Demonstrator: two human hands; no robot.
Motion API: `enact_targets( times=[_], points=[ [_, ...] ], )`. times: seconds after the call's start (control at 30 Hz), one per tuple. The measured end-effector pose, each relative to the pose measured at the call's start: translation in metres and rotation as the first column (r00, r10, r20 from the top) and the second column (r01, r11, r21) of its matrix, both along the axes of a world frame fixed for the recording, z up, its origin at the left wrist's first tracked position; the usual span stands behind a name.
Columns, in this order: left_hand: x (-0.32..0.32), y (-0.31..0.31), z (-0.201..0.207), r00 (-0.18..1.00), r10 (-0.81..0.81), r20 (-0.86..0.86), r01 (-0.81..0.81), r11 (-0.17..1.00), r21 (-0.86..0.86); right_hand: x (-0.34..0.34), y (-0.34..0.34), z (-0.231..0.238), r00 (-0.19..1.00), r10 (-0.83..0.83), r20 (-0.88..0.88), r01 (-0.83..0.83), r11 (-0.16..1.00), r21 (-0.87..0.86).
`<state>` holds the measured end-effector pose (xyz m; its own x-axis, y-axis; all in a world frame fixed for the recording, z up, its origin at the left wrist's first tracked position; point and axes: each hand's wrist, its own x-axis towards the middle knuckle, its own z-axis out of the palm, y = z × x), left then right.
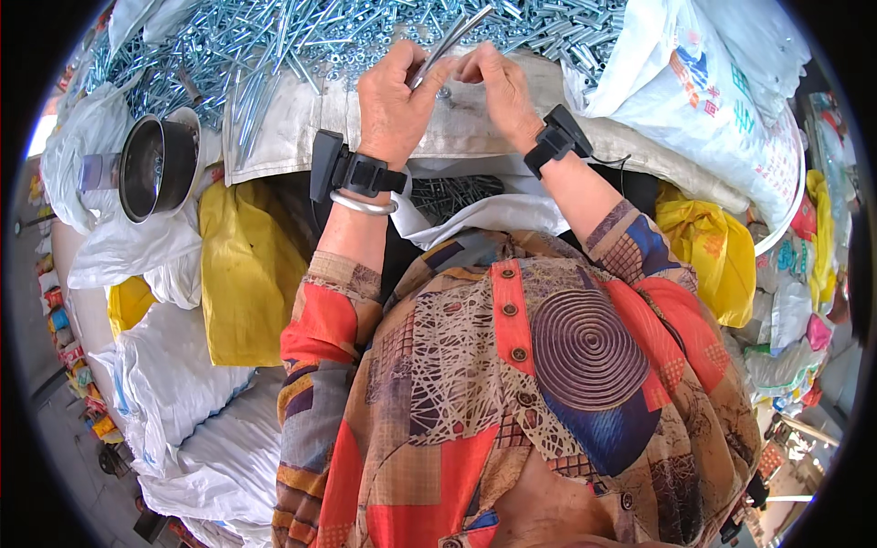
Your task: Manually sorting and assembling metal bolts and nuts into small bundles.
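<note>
My left hand (395,102) is closed around a few long metal bolts (459,35), which stick out past its fingers up and to the right. Close beside its thumb, my right hand (504,91) has its fingertips pinched together; anything between them is too small or hidden to name. Both hands are above the near edge of a cloth-covered work surface (301,123). Just beyond them spreads a heap of long silvery bolts (265,41), with small loose nuts (352,62) among them.
A dark round pan (135,172) stands tilted at the left among white plastic bags. In the gap below my wrists lie more dark metal rods (448,194). A large printed white sack (722,119) bulges at the right. Yellow bags (242,274) hang below the surface.
</note>
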<state>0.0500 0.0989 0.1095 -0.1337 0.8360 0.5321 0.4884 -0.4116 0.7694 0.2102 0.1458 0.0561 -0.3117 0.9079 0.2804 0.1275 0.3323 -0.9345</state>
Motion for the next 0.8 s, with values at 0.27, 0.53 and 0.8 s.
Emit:
enact_targets(
  times=[0.27,0.53,0.8],
  points=[
    [-0.004,0.004,-0.004,1.000,-0.003,-0.005,0.003,1.000,-0.001,0.006,0.001,0.000,0.999,-0.007,-0.040,0.008,1.000,0.022],
    [-0.006,-0.008,-0.015,0.933,-0.015,0.360,0.099,0.971,-0.218,0.010,-0.027,0.024,0.917,0.232,0.324,-0.254,0.967,0.027],
    [-0.012,-0.053,-0.016,0.797,-0.151,0.585,0.453,0.790,-0.414,0.029,-0.062,0.007,0.885,0.403,0.232,-0.374,0.914,-0.158]
  ],
)
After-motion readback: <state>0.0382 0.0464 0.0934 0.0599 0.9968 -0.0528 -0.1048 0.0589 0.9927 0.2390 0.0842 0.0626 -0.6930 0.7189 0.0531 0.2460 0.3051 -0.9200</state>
